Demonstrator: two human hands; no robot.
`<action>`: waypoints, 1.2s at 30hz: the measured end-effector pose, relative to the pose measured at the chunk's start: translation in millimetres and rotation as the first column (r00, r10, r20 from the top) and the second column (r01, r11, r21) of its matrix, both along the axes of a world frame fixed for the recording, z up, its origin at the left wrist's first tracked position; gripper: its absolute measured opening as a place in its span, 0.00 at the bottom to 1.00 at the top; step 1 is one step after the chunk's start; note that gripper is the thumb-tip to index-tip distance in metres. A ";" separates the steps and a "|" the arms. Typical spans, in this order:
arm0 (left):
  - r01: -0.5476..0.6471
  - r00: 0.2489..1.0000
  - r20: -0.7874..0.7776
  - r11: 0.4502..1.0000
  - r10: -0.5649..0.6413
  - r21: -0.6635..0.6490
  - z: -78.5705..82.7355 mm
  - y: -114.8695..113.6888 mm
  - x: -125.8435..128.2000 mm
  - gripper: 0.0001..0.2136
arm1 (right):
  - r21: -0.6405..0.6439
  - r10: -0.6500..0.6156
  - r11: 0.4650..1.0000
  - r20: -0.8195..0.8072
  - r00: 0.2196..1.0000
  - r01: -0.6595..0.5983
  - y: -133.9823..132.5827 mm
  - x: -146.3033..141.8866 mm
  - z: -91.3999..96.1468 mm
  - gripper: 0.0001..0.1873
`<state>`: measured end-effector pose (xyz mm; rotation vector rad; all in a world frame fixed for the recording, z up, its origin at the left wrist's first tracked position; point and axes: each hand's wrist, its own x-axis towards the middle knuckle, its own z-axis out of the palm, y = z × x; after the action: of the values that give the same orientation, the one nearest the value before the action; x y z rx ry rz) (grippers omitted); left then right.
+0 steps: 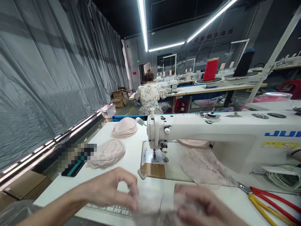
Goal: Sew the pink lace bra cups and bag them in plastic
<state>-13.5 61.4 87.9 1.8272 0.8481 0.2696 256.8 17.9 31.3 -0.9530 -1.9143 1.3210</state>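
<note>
In the head view my left hand (117, 188) pinches the left edge of a pale, sheer fabric piece (154, 202) between thumb and fingertips. The fingers of my right hand (199, 204) are closed on its right side; both this hand and the fabric are smeared by motion. The fabric is stretched between my hands at the table's front edge, its lower part cut off by the frame. Just beyond stands a white sewing machine (211, 128), its presser foot (154, 155) over the metal plate. A beige lace piece (202, 164) lies to the right of the needle.
Stacked beige lace pieces (108, 153) and beige cups (125, 127) lie on the left of the table. Scissors with red and yellow handles (265, 197) rest at the right. A printed ruler scale (108, 211) runs along the front edge. A person (150, 94) sits ahead.
</note>
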 end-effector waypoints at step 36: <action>0.210 0.977 -0.168 0.504 -0.129 0.838 -124.0 82.1 30.7 0.17 | 0.836 -0.597 0.523 0.501 0.627 -0.170 106.5 -13.0 -76.2 0.16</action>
<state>17.2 143.6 -36.2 2.8688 0.5966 0.5619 243.8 124.4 -44.9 -1.2376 -2.4554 -0.4084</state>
